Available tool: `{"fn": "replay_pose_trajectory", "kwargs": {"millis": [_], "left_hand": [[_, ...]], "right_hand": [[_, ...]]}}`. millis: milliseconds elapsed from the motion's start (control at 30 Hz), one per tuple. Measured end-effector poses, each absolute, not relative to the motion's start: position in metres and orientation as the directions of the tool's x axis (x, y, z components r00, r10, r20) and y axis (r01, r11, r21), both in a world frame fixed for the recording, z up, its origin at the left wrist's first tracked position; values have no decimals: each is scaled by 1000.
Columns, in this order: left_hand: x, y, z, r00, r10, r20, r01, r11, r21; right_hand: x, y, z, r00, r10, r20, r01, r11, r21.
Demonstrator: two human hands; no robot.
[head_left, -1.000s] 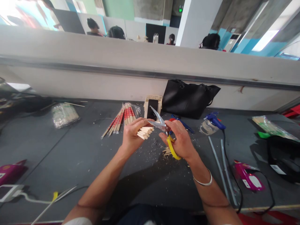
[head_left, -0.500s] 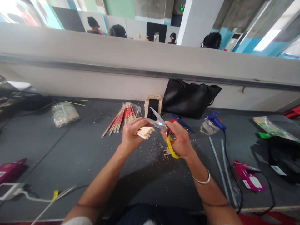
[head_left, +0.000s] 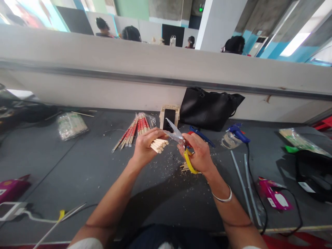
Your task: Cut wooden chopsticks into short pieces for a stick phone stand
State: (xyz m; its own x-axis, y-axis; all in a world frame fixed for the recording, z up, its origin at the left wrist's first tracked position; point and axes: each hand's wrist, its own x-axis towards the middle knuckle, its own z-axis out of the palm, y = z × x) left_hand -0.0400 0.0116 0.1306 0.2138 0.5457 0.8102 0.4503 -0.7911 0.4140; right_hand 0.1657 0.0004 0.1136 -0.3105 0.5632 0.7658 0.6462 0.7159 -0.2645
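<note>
My left hand (head_left: 145, 145) is closed around a bundle of pale wooden sticks (head_left: 159, 145), their ends pointing right. In my right hand (head_left: 198, 152) is a pair of scissors (head_left: 191, 162) with yellow handles, its blades parted and pointing up and left near my left fingertips. Whether a stick lies between the blades I cannot tell. Short cut stick pieces (head_left: 185, 166) and pale crumbs lie on the dark table below my right hand. Just beyond my left hand are chopsticks in red-printed wrappers (head_left: 142, 123).
A phone (head_left: 169, 119) leans on a small wooden stand before a black bag (head_left: 210, 109). Blue-handled pliers (head_left: 202, 136) lie nearby. To the right are a blue glue gun (head_left: 237, 133) on a jar, clear glue sticks (head_left: 241, 185) and a magenta box (head_left: 276, 195). A stick packet (head_left: 72, 126) lies left.
My left hand with the bundle has shifted very slightly left. The scissors stay parted in my right hand, nearly in the same place.
</note>
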Motion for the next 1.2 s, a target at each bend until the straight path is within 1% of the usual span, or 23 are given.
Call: {"fn": "replay_pose_trajectory", "kwargs": {"millis": [133,433,567,700,800,933,1100,1200], "left_hand": [[-40,12,130,240,532,812,434,-807,400],[-41,13,130,285,515,809,393,-832,391],[-43,12,129,306,540,784,423,-815,397],[-44,12,129,321,517,793,429,-826,365],[-45,13,128,306,518,799,455,-817,354],[-45,14,128,269,517,812,474,-805,355],[-46,16,126,268,559,784,517,-770,372],[-47,16,126,275,560,782,504,-776,378]], "right_hand": [[167,0,117,-335,550,765,660,716,-226],[168,-1,118,-346,562,751,657,717,-234],[168,0,117,-351,549,759,635,735,-238],[168,2,113,-346,550,760,622,741,-253],[169,3,110,-341,546,765,645,728,-233],[170,3,108,-332,543,771,658,720,-223],[169,4,110,-323,587,742,659,702,-268],[168,3,114,-336,574,747,655,712,-253]]}}
